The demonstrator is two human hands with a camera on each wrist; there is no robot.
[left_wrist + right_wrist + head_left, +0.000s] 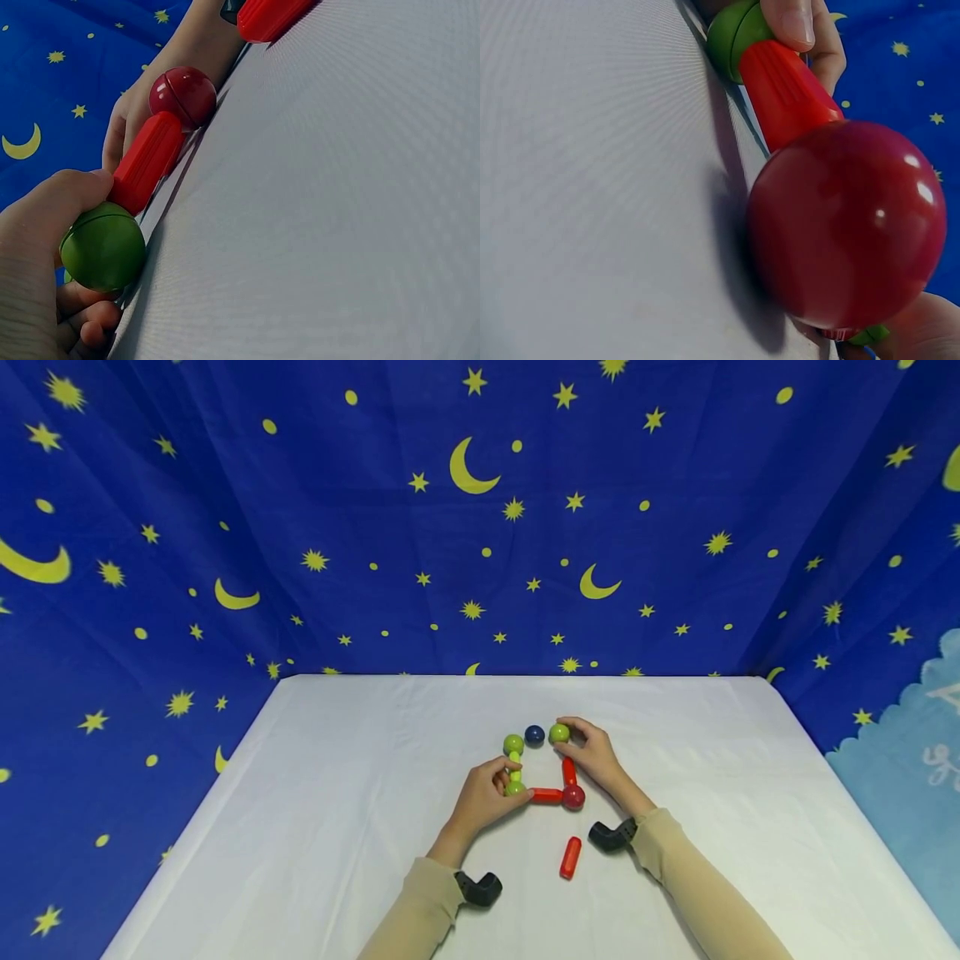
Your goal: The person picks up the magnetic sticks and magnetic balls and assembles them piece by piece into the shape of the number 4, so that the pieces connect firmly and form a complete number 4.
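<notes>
My left hand (483, 792) grips the near-left green ball (514, 788), its thumb at the joint with a red rod (146, 165). One finger crosses the light green rod (515, 767), which leads to a far-left green ball (513, 744). The red rod runs to a red ball (573, 797), from which another red rod (569, 771) points away toward my right hand (592, 750). That hand pinches the far-right green ball (559, 733) between thumb and fingers; its joint with the rod is hidden. Between the far green balls sits a dark blue ball (534, 736).
A loose red rod (570, 858) lies on the white tabletop (337, 827), nearer me than the joined pieces. Black curved devices (480, 889) are worn at both wrists. Blue star-patterned cloth (420, 527) hangs behind and beside the table.
</notes>
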